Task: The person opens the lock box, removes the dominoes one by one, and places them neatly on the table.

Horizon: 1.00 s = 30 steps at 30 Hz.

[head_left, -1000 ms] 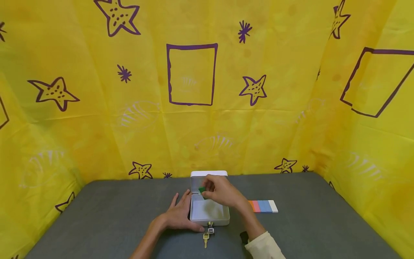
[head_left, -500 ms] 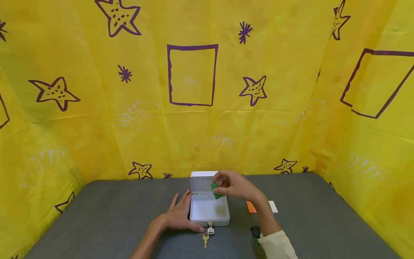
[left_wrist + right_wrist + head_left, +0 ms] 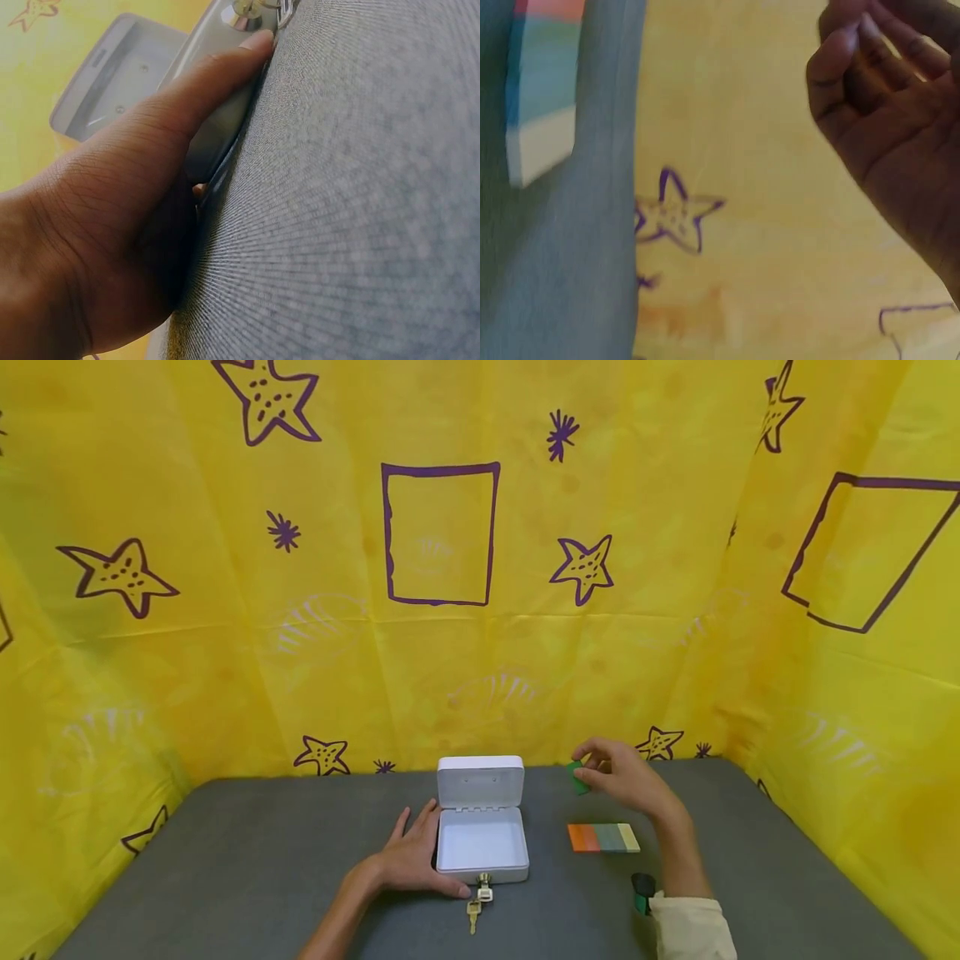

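An open white metal cash box (image 3: pixel 483 843) stands on the table, its hinged lid (image 3: pixel 480 783) raised and its inside bare. My left hand (image 3: pixel 408 858) rests against the box's left side, fingers fairly straight, the thumb lying along the front. In the left wrist view that thumb (image 3: pixel 225 71) reaches close to the lock (image 3: pixel 244 13). To the right, above the table's far part, my right hand (image 3: pixel 618 772) pinches a small flat green piece (image 3: pixel 577 778) between thumb and fingers. In the right wrist view the right hand (image 3: pixel 900 112) shows curled fingers, but the green piece is hidden.
Keys (image 3: pixel 473 914) hang at the box's front lock. A row of flat coloured pieces (image 3: pixel 603 837), orange to white, lies right of the box, below the right hand. A yellow patterned cloth (image 3: pixel 442 685) walls in the grey table (image 3: pixel 262 860) at back and sides.
My right hand has moved from over the cash box out to the right with the green piece, uncovering the coloured row. My left hand has stayed against the box.
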Tool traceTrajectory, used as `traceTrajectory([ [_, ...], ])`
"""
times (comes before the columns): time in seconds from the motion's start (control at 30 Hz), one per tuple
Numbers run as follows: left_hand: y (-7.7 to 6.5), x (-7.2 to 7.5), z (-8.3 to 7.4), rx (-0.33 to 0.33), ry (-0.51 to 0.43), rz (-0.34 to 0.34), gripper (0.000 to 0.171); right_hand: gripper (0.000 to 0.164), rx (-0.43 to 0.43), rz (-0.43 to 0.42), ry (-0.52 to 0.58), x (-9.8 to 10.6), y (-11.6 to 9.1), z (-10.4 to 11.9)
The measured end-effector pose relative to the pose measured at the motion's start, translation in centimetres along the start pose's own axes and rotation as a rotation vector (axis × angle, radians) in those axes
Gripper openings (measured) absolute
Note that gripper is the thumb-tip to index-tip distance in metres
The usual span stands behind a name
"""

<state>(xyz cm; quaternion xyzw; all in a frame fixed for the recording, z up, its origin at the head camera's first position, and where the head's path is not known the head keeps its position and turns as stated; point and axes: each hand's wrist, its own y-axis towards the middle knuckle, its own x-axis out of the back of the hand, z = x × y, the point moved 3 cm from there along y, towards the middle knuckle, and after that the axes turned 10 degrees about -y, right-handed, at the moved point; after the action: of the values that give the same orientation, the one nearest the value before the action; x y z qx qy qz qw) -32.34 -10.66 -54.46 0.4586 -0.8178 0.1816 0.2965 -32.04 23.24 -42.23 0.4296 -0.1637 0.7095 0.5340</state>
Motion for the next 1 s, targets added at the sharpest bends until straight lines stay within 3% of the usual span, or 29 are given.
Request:
traceTrajectory([
  [0.2, 0.2, -0.1, 0.6, -0.003, 0.005, -0.020, 0.129, 0.018, -0.130, 0.043, -0.187, 0.9, -1.7, -2.1],
  [0.4, 0.1, 0.0, 0.6, -0.013, -0.010, -0.017, 0.128, 0.014, -0.270, 0.155, -0.324, 0.9, -2.9, -4.1],
  [0.7, 0.7, -0.3, 1.6, 0.008, 0.011, -0.030, 0.129, 0.014, -0.444, 0.249, -0.311, 0.1, -3.5, -5.7],
  [0.83, 0.8, -0.4, 1.7, 0.006, 0.019, -0.024, 0.129, 0.014, -0.477, 0.266, -0.309, -0.3, -3.7, -6.4],
  [1.0, 0.8, -0.3, 1.7, 0.017, 0.016, -0.012, 0.133, 0.013, -0.450, 0.262, -0.307, -0.6, -3.7, -6.8],
])
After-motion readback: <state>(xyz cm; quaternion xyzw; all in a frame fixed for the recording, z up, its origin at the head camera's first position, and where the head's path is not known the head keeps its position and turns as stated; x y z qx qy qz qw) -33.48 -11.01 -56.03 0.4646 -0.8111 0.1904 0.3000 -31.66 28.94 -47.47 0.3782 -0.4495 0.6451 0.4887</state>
